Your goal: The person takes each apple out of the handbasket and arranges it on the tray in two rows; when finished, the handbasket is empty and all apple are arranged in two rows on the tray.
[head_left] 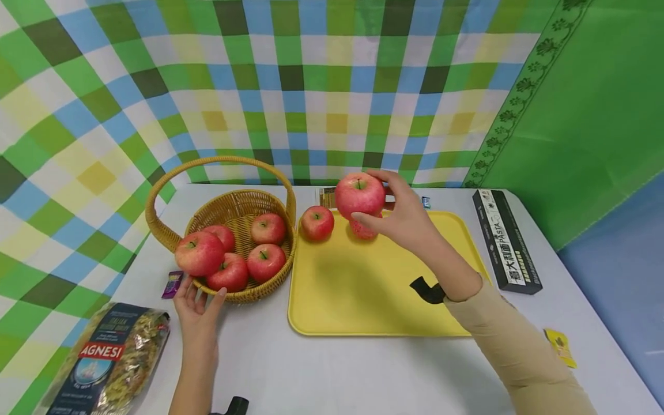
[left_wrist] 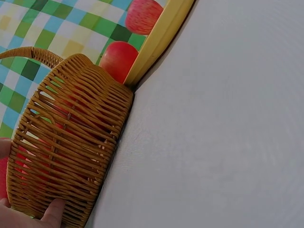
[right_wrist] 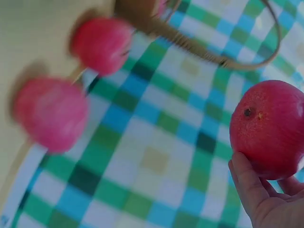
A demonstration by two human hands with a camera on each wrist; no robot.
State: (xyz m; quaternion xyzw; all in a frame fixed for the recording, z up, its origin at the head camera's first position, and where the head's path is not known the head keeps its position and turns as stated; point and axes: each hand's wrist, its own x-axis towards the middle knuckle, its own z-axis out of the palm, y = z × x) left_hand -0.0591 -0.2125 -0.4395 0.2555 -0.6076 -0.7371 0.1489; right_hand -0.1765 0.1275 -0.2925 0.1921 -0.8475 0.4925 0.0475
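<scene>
My right hand (head_left: 407, 222) grips a red apple (head_left: 358, 195) from its right side, over the back edge of the yellow tray (head_left: 363, 300). Behind it on the tray, a second apple (head_left: 364, 229) is partly hidden; another apple (head_left: 317, 223) sits at the tray's back left corner. To the left, a wicker basket (head_left: 254, 295) with a tall handle contains several apples, one (head_left: 199, 253) piled against its left rim. My left hand (head_left: 197, 308) holds the basket's front left side, its thumb (left_wrist: 54, 209) against the weave in the left wrist view.
A pasta bag (head_left: 104, 357) lies front left, near a purple wrapped sweet (head_left: 172, 285). Right of the tray stands a black pasta box (head_left: 505, 242), with a yellow packet (head_left: 560, 347) nearer the front. A checked cloth (head_left: 332, 86) hangs behind the white table.
</scene>
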